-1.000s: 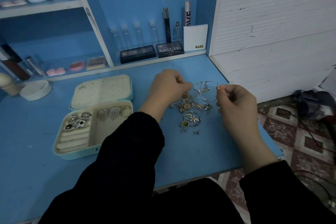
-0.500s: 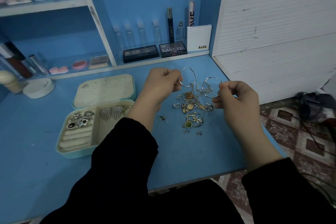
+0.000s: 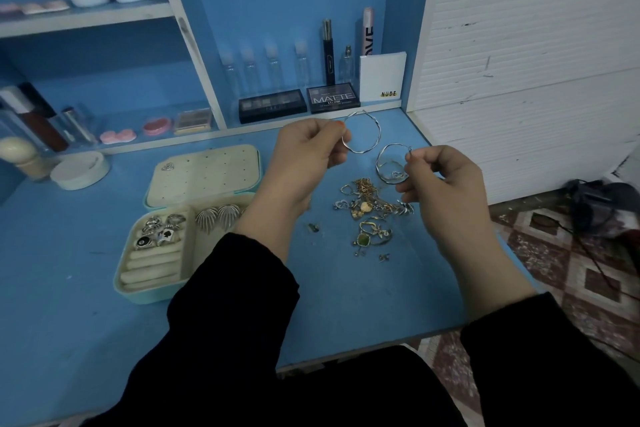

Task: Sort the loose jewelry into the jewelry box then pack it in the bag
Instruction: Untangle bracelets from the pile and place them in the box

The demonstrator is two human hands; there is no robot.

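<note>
You are holding two silver hoop earrings, one in each hand, and they are now hanging apart. A second ago they were lying together just over the pile, and you have been lifting the left one up and away. Your left hand (image 3: 308, 156) is pinching the twisted hoop (image 3: 379, 132) between thumb and fingertip. Your right hand (image 3: 446, 184) is pinching the second hoop (image 3: 378, 165) near its top, a little lower, just beside the first and not touching it. In my judgement this is freeing a matched pair, ready for the box. Just below your right pinch, the tangled jewelry pile (image 3: 367, 208) of gold and silver pieces is waiting, too knotted to count, with three small studs (image 3: 383, 256) lying loose around it. Down and well to the left of your left grip, the one open jewelry box (image 3: 138, 295) is holding two fan-shaped earrings (image 3: 218, 217), a crowded cluster of rings (image 3: 159, 232) I cannot count, and one heart stud (image 3: 167, 167) on its lid. No bag is showing.
</note>
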